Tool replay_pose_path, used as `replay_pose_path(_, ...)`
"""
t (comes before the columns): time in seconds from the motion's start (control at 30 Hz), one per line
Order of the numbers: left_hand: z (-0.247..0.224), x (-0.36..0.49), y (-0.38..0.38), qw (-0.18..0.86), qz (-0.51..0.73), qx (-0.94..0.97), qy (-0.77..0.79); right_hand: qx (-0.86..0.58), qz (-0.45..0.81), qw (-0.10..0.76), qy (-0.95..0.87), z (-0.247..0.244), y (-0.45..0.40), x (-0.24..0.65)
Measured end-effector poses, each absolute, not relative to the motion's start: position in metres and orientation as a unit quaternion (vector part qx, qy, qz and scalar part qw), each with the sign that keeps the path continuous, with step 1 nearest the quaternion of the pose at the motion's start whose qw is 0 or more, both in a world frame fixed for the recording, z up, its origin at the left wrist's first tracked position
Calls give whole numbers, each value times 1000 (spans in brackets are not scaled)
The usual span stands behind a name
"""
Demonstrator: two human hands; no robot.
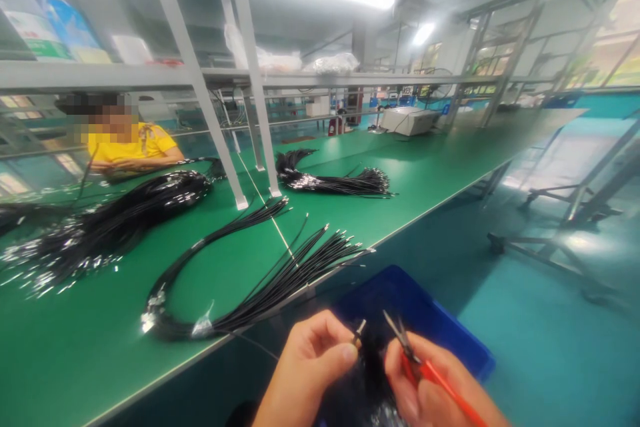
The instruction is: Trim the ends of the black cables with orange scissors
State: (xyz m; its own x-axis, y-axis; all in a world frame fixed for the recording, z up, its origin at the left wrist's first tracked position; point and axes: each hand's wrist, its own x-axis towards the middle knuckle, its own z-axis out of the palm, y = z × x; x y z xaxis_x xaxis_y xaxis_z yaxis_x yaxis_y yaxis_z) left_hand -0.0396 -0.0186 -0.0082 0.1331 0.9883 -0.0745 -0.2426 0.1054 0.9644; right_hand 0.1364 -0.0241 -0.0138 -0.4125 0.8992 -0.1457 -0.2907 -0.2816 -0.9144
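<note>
My left hand (320, 360) pinches the end of a thin black cable between thumb and forefinger; its pale metallic tip (361, 328) sticks up past the fingers. Close beside it, my right hand (435, 380) grips red-handled pliers (413, 360). Their slim pointed jaws are slightly apart and aim up and left towards the cable tip, without touching it. Just beyond my hands, a curved bundle of black cables (285, 287) lies along the edge of the green table (320, 230), tied with clear plastic.
A blue bin (450, 330) stands below the table edge, behind my right hand. More black cable bundles (135, 213) (345, 181) lie on the table. Grey shelf posts (250, 73) rise from it. Across the table sits a person in a yellow top (133, 147). A wheeled metal frame (555, 247) stands right.
</note>
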Motion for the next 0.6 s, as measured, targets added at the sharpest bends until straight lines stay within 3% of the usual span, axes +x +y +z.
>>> replay_pose_path(0.07,-8,-35,-21,517,501,520,460,-371,718,458,-370,-9,-23,137)
replay_pose_path(0.17,-11,-26,-27,290,516,634,497,-392,706,513,-291,1,-25,134)
replay_pose_path(0.3,-18,-13,-32,47,526,696,487,-390,705,540,-244,7,-28,132)
replay_pose_path(0.43,-18,-8,-32,-33,517,714,471,-400,689,545,-260,1,-27,135)
replay_pose_path(0.6,-18,-7,-32,-42,523,703,481,-437,625,574,-298,-7,-23,132)
